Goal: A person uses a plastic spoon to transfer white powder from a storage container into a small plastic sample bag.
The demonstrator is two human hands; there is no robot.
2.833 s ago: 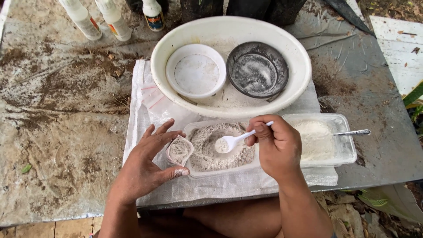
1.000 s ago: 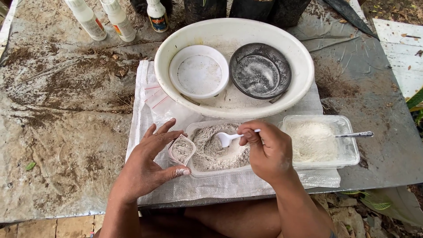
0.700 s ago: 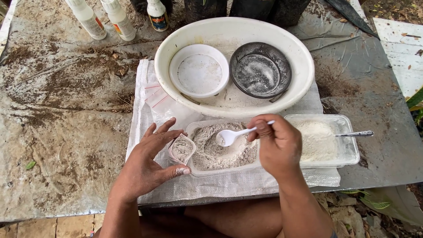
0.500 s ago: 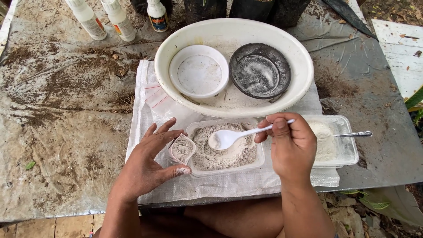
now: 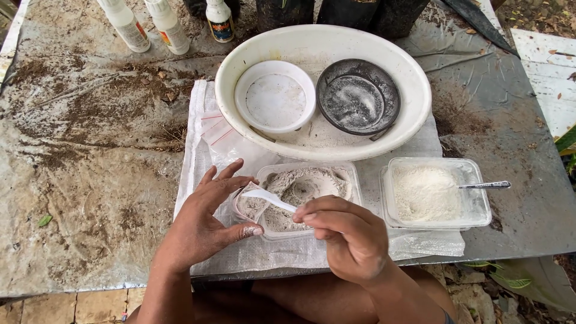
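Head-camera view looked down on a stained, soil-smeared metal-grey table [image 5: 90, 156] with a white woven sack sheet [image 5: 198, 150] spread over it. On the sheet sat a clear rectangular plastic tray [image 5: 351, 174] heaped with grey, gritty powder, and just to its right a second clear tray [image 5: 474, 207] held finer white powder with a metal spoon [image 5: 485, 185] resting in it. Behind both stood a broad white oval basin [image 5: 414, 78] containing a dusty white round bowl [image 5: 275, 96] and a dark round dish [image 5: 358, 96]. The right hand [image 5: 351, 237] had its fingers pinched closed on the handle of a white plastic spoon [image 5: 267, 198], whose bowl lay over a small clear cup [image 5: 243, 207] at the grey tray's left corner. The left hand [image 5: 207, 219] cupped that cup loosely, fingers spread, thumb powder-coated. How full the cup was could not be made out. Three white bottles [image 5: 168, 27] were cut off at the top edge.
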